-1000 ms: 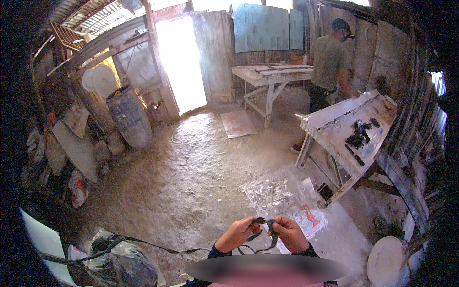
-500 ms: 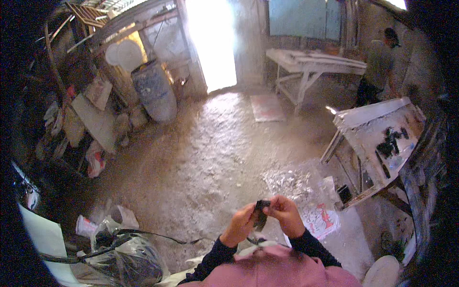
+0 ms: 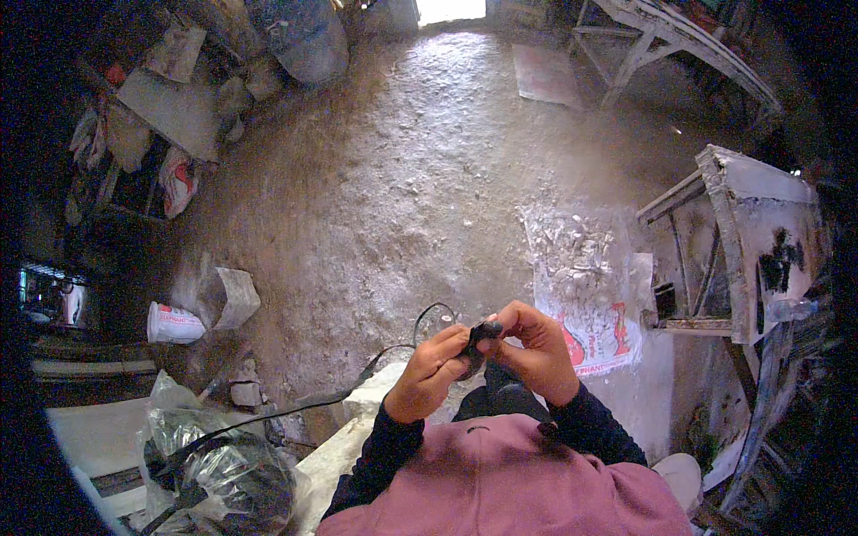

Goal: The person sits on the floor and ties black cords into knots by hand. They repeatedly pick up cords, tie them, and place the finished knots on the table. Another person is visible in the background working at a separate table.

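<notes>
Head view: a small black part [image 3: 483, 338] on a black cable [image 3: 393, 357] is pinched between the left hand [image 3: 435, 368] and right hand [image 3: 534, 350], chest-high over the dirt floor [image 3: 393, 179]. It appears to be under fitting or adjustment; fine fingertip pressure would be called for next. Both wrists are bent inward, fingers curled.

Head camera looks steeply down, close above the dirt floor [image 3: 393, 179].
</notes>
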Tool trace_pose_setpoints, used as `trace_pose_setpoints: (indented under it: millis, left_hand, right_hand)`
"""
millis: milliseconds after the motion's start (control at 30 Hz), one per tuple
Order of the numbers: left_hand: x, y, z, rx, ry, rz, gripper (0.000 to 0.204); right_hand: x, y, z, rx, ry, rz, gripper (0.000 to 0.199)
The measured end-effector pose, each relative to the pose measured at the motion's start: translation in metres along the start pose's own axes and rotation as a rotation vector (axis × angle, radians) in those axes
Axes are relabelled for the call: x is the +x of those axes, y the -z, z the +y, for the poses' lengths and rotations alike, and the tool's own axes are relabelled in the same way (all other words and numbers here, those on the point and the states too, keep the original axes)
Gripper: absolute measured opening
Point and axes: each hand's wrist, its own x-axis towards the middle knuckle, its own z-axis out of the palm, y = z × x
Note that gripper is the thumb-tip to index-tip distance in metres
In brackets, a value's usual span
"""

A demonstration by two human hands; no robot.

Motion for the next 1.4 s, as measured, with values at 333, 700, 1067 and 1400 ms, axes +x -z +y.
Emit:
trace_pose_setpoints:
  millis: [333,700,1067,1400]
  left_hand:
    - [0.005,-0.024,0.003,0.332,-0.206,-0.029,0.017]
    - [0.005,-0.014,0.03,0.332,0.075,0.052,0.024]
    - [-0.009,0.009,0.031,0.219,0.011,0.008,0.02]
    - [-0.011,0.024,0.024,0.078,-0.087,0.082,0.02]
  right_hand:
    - [-0.024,0.01,-0.004,-0.157,0.169,0.151,0.017]
    - [-0.006,0.006,-0.029,-0.081,0.354,0.103,0.018]
    - [0.014,-0.016,-0.037,-0.267,0.478,-0.017,0.021]
    - [0.028,-0.032,-0.043,-0.227,0.502,-0.017,0.015]
